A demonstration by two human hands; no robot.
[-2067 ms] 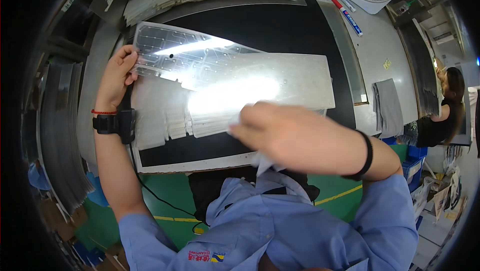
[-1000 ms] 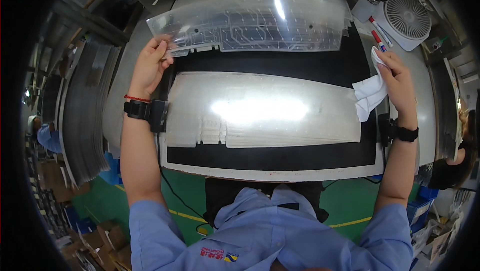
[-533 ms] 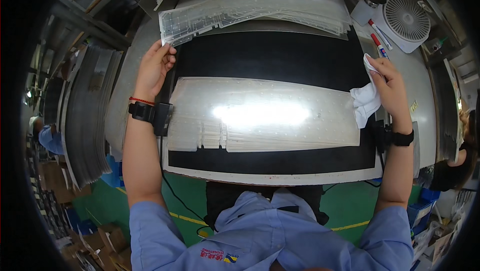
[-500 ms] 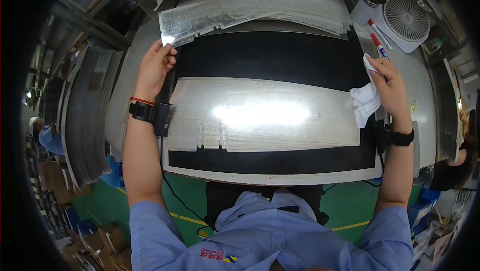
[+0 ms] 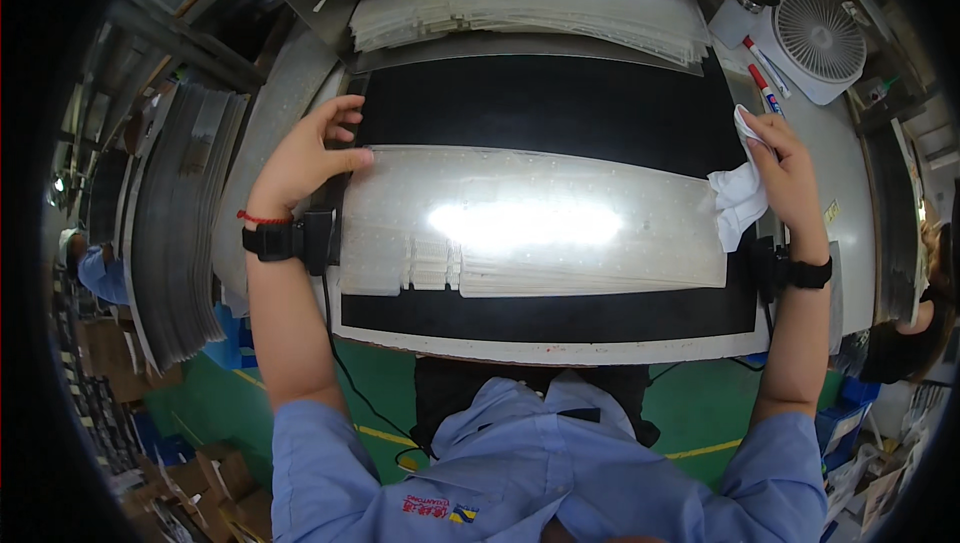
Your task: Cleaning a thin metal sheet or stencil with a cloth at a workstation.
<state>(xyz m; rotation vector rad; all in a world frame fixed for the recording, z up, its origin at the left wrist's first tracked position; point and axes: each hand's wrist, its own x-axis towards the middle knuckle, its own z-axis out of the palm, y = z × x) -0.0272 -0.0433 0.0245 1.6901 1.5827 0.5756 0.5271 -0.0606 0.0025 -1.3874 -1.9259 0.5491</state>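
Observation:
A stack of thin, glossy, see-through sheets point(image 5: 560, 183) with small dots and notches in the near edge lies on a black mat point(image 5: 540, 103). At its far left corner is my left hand point(image 5: 312, 155), open, with the thumb at the corner and the fingers apart. My right hand point(image 5: 785, 168) is closed on a crumpled white cloth point(image 5: 738, 198), which hangs beside the right end of the stack. Farther back, a second stack of similar sheets point(image 5: 530, 18) lies on a grey metal plate point(image 5: 540, 48).
A white fan point(image 5: 820, 38), a small dispenser bottle point(image 5: 737, 18) and several markers point(image 5: 765, 86) stand or lie at the back right. A tall row of grey sheets point(image 5: 175, 233) is at the left. Cables run down from my wrists.
My left hand has let go of the sheet it held at the far stack and come toward me to the near stack's corner. That sheet now lies on the far stack.

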